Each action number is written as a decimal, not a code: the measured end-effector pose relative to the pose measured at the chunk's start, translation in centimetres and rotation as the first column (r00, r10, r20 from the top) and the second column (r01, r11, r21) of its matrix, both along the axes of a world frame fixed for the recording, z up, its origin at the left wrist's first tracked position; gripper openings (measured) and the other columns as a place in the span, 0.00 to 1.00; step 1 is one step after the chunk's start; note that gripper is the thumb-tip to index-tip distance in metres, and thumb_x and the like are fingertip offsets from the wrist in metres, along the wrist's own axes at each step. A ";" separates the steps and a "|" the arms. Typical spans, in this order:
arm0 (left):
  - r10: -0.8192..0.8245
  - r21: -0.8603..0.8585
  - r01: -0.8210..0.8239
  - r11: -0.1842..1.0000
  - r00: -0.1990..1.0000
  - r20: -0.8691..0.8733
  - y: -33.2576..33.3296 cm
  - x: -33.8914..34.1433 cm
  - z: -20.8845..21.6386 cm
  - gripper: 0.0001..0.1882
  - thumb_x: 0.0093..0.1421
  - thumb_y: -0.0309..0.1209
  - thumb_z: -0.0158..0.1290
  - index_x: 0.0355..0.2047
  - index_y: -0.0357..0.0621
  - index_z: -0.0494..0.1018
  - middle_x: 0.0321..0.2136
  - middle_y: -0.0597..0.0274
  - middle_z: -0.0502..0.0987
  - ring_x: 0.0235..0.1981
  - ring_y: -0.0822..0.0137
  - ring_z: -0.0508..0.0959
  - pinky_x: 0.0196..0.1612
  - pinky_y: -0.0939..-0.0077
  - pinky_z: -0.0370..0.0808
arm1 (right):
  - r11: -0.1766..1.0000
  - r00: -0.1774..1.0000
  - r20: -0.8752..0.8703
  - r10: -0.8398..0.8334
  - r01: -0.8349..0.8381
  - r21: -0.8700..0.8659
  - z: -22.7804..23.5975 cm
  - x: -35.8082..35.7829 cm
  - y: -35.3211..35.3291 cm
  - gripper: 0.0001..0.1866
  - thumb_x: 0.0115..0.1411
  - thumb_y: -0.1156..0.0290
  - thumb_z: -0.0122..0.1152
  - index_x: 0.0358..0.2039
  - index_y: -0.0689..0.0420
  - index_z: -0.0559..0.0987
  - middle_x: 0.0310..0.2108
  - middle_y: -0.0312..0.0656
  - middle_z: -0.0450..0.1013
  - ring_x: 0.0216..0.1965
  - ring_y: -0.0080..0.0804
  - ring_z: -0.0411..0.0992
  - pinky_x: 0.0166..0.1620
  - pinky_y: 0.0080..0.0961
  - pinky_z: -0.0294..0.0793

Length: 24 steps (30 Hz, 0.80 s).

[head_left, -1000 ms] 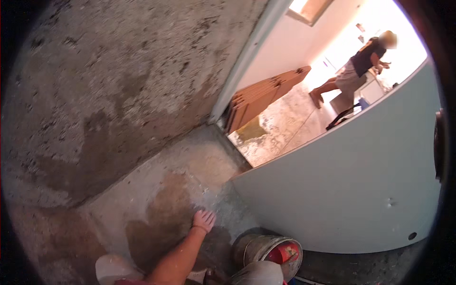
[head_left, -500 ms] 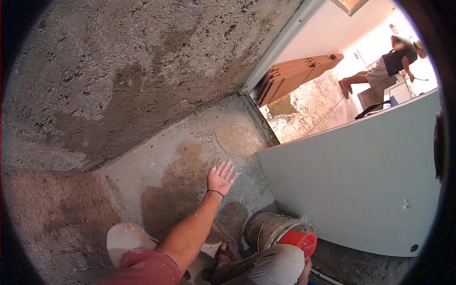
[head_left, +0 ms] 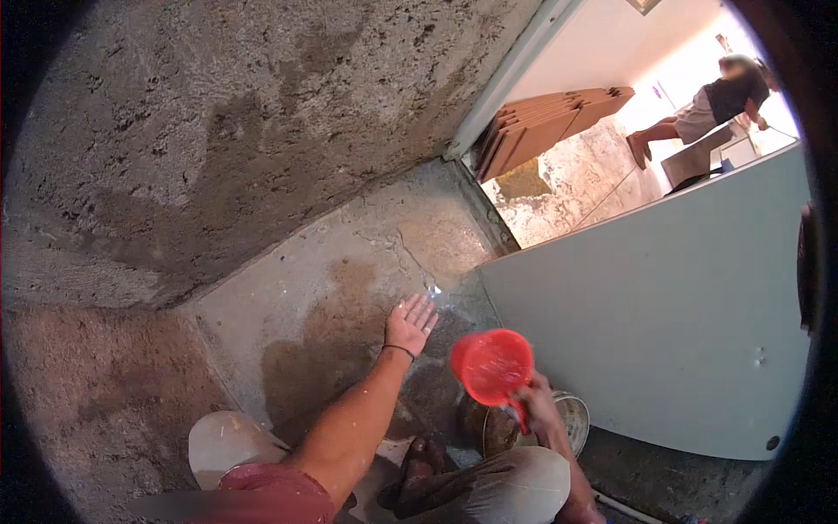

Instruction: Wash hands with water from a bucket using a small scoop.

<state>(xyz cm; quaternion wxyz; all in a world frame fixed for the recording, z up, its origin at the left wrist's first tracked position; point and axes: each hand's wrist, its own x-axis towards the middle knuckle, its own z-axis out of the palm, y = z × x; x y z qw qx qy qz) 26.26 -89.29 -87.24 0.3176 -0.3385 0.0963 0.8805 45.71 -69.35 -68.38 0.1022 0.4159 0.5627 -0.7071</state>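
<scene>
A rough, grey, stained concrete wall [head_left: 218, 175] meets a smooth grey concrete floor [head_left: 284, 271], which is marked by a dark, wet-looking patch [head_left: 319, 362]. To the right stands a flat pale grey-green door panel [head_left: 646, 323]. Past its edge, in a bright room, a stack of flat brown cardboard sheets [head_left: 546, 131] leans against a white wall, and another person in a dark top and light shorts [head_left: 716, 109] bends forward, well apart from the work.

The wearer's left grip [head_left: 412, 323] is bare, palm up, fingers spread and holding nothing, above the floor; a thin dark band [head_left: 399, 351] circles the wrist. The right grip [head_left: 539, 403] is wrapped around the handle of a round red plastic dipper [head_left: 497, 367]. The dipper is just right of the left palm, apart from it, its mouth facing the camera and its left edge blurred. Glossy streaks show inside; how full it is, I cannot tell. Below it, partly hidden, sits a worn, round, dirt-stained bucket [head_left: 499, 434] with a pale rim.
</scene>
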 end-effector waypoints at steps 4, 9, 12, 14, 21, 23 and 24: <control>0.019 -0.076 -0.021 0.997 0.999 -0.029 -2.4 -0.9 -1.0 0.28 0.71 0.44 0.36 0.67 0.43 0.58 0.67 0.55 0.62 0.67 0.54 0.63 0.68 0.51 0.59 | 0.923 0.923 0.040 0.383 -0.384 0.018 -8.4 -6.5 -2.1 0.21 0.55 0.85 0.52 0.51 0.61 0.76 0.27 0.39 0.77 0.23 0.25 0.73 0.22 0.20 0.73; 0.133 -0.145 -0.136 0.980 0.991 -0.027 -5.7 -2.5 -2.6 0.28 0.71 0.44 0.38 0.64 0.39 0.61 0.66 0.51 0.63 0.68 0.51 0.62 0.69 0.49 0.59 | 0.912 0.914 0.054 0.403 -0.406 0.064 -20.0 -8.1 -1.8 0.17 0.52 0.82 0.54 0.44 0.62 0.80 0.24 0.39 0.77 0.19 0.25 0.72 0.22 0.24 0.70; 0.138 -0.111 -0.149 0.983 0.986 -0.096 -7.9 -3.3 -3.1 0.29 0.70 0.45 0.40 0.65 0.39 0.59 0.67 0.50 0.61 0.69 0.51 0.60 0.70 0.50 0.57 | 0.889 0.911 0.110 0.398 -0.413 0.197 -26.2 -7.3 0.5 0.15 0.53 0.80 0.55 0.42 0.62 0.82 0.25 0.38 0.77 0.19 0.24 0.71 0.22 0.25 0.70; 0.135 -0.103 -0.149 0.983 0.982 -0.132 -8.9 -3.6 -2.7 0.30 0.70 0.46 0.41 0.65 0.38 0.60 0.68 0.50 0.60 0.70 0.50 0.58 0.70 0.49 0.56 | 0.892 0.924 0.124 0.362 -0.382 0.242 -27.8 -6.4 1.2 0.15 0.53 0.79 0.55 0.41 0.61 0.82 0.25 0.41 0.78 0.20 0.29 0.73 0.24 0.28 0.72; 0.154 -0.047 -0.164 0.985 0.975 -0.162 -11.6 -4.9 -2.5 0.32 0.71 0.47 0.39 0.67 0.38 0.58 0.69 0.50 0.57 0.71 0.50 0.55 0.72 0.48 0.51 | -0.025 0.969 0.185 0.163 -0.183 0.983 -27.3 -7.7 -4.9 0.12 0.50 0.75 0.58 0.35 0.58 0.83 0.25 0.56 0.77 0.30 0.55 0.78 0.35 0.43 0.76; 0.147 -0.019 -0.153 0.988 0.972 -0.181 -10.7 -5.6 -2.7 0.32 0.71 0.47 0.39 0.67 0.38 0.58 0.70 0.50 0.57 0.71 0.50 0.55 0.72 0.47 0.51 | 0.287 0.976 0.098 0.196 -0.153 0.946 -30.9 -7.6 -5.8 0.10 0.51 0.75 0.57 0.33 0.60 0.82 0.25 0.55 0.77 0.30 0.55 0.78 0.33 0.43 0.76; 0.144 0.016 -0.144 0.990 0.972 -0.184 -10.0 -5.4 -3.0 0.32 0.71 0.47 0.38 0.67 0.38 0.57 0.70 0.50 0.56 0.71 0.50 0.54 0.72 0.46 0.51 | 0.562 0.979 0.013 0.205 -0.129 0.817 -33.8 -6.4 -5.8 0.09 0.51 0.75 0.56 0.32 0.62 0.81 0.25 0.53 0.77 0.29 0.54 0.78 0.32 0.42 0.76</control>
